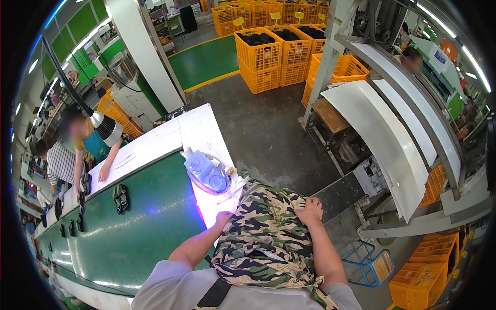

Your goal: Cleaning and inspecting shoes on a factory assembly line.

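A camouflage apron (263,227) covers my front and lap. My right hand (310,211) lies on its right side with the fingers spread, holding nothing. On the other side, my left hand (223,220) rests by the white table edge, against the apron. Its fingers are partly hidden, so I cannot tell how they are set. Just beyond it, a light-blue plastic object (208,173) with a round part sits on the white tabletop (199,129), some crumpled clear wrapping beside it.
A green conveyor belt (139,222) carries several dark shoes (120,199) on my left. Across it a person in a blue apron (95,143) reaches toward the belt. Orange crates (258,64) of black pieces stand ahead. To my right are a metal rack (380,139) and a blue-framed stool (369,263).
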{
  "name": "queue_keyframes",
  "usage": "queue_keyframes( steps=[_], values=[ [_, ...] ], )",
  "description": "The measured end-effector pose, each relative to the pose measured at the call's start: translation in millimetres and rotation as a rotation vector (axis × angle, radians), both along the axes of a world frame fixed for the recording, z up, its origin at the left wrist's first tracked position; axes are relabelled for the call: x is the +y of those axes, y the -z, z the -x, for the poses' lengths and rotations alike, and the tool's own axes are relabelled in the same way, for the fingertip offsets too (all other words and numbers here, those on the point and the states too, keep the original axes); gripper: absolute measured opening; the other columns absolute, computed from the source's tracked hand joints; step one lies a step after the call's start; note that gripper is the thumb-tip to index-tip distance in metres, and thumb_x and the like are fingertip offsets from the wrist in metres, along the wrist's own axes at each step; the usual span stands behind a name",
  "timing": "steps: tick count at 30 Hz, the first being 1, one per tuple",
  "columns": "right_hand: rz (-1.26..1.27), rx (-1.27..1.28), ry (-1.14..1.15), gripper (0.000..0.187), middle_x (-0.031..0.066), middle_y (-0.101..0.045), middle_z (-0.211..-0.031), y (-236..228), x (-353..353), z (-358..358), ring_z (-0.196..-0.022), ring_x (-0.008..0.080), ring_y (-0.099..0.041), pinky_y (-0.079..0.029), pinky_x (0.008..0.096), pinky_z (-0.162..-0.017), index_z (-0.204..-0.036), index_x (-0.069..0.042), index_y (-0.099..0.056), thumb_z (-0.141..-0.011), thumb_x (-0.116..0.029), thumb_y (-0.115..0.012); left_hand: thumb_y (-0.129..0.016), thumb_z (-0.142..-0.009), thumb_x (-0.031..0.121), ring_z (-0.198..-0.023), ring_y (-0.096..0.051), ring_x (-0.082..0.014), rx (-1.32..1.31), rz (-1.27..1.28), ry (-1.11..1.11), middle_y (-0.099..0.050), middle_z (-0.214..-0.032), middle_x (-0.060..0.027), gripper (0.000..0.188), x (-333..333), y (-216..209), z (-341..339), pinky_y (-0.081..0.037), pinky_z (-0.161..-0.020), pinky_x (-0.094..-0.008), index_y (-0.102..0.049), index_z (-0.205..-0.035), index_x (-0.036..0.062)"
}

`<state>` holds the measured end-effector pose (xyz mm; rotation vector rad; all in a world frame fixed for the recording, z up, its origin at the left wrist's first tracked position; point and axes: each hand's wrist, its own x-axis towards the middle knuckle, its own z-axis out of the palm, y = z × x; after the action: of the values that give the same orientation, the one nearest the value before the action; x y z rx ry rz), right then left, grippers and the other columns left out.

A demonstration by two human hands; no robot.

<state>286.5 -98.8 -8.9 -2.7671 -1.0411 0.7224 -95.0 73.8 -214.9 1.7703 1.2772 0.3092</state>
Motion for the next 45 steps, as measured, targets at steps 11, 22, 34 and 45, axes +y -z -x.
queue_keyframes(
  steps=[11,22,34,45],
  values=[
    [-0.014,-0.024,-0.025,0.083,0.0181,-0.040,-0.153,5.8,-1.1,-1.1,-0.140,0.0393,-0.039,-0.039,0.0522,-0.112,-0.145,-0.013,-0.050,-0.075,-0.047,-0.078,-0.070,-0.087,0.043,-0.072,-0.073,-0.0281,0.040,0.003,-0.005,-0.074,-0.079,-0.0148,0.036,0.4,-2.9,-0.1,-0.055,-0.068,-0.0391,-0.079,-0.090,0.0077],
    [-0.022,-0.029,-0.019,0.082,0.0176,-0.040,-0.152,6.2,-2.8,-2.4,-0.140,0.0396,-0.040,-0.040,0.0528,-0.111,-0.144,-0.012,-0.051,-0.075,-0.047,-0.078,-0.071,-0.087,0.041,-0.070,-0.073,-0.0260,0.064,-0.007,0.002,-0.074,-0.078,-0.0135,0.034,-0.6,-11.8,-5.0,-0.055,-0.067,-0.0380,-0.079,-0.090,0.0077],
    [-0.036,-0.046,-0.030,0.082,0.0201,-0.043,-0.149,4.8,-4.0,-1.9,-0.140,0.0409,-0.040,-0.041,0.0534,-0.111,-0.143,-0.011,-0.052,-0.075,-0.047,-0.079,-0.067,-0.088,0.044,-0.075,-0.073,-0.0292,0.061,-0.011,0.035,-0.075,-0.083,-0.0140,0.036,1.0,-1.7,-2.4,-0.056,-0.070,-0.0401,-0.079,-0.091,0.0107],
    [-0.012,-0.011,-0.018,0.084,0.0202,-0.041,-0.151,2.1,-2.0,-2.2,-0.140,0.0423,-0.038,-0.040,0.0536,-0.112,-0.145,-0.011,-0.050,-0.074,-0.046,-0.080,-0.068,-0.088,0.043,-0.074,-0.074,-0.0280,0.045,0.021,0.006,-0.075,-0.082,-0.0138,0.035,0.6,0.2,-1.5,-0.056,-0.070,-0.0393,-0.079,-0.092,0.0103]
  ],
)
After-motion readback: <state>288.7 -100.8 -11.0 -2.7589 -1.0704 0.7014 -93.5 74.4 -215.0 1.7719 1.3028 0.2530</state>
